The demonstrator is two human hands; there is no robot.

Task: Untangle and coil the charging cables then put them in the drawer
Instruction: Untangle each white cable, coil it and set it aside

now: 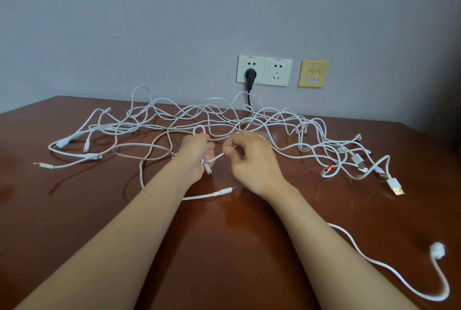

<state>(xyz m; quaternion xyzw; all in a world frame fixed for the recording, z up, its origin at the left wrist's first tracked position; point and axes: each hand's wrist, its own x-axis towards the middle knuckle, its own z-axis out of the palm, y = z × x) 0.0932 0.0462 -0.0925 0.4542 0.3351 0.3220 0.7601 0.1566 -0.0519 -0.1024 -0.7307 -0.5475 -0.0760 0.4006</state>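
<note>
A tangle of several white charging cables (159, 120) sprawls across the brown wooden table (224, 247), from far left to far right. At the tangle's front middle, my left hand (195, 154) is closed around a small loop of white cable, a plug end poking out below its fingers. My right hand (249, 157) pinches the same thin white cable (218, 157) between thumb and forefinger, a short taut stretch running between both hands. A loose cable end with a connector (223, 191) lies on the table just below my hands. No drawer is in view.
USB plugs (396, 186) lie at the tangle's right end. A thick white cord (389, 268) curls at the table's front right. On the wall behind are two white sockets (264, 70), a black plug (250, 76) in the left one, and a yellow data plate (313, 74).
</note>
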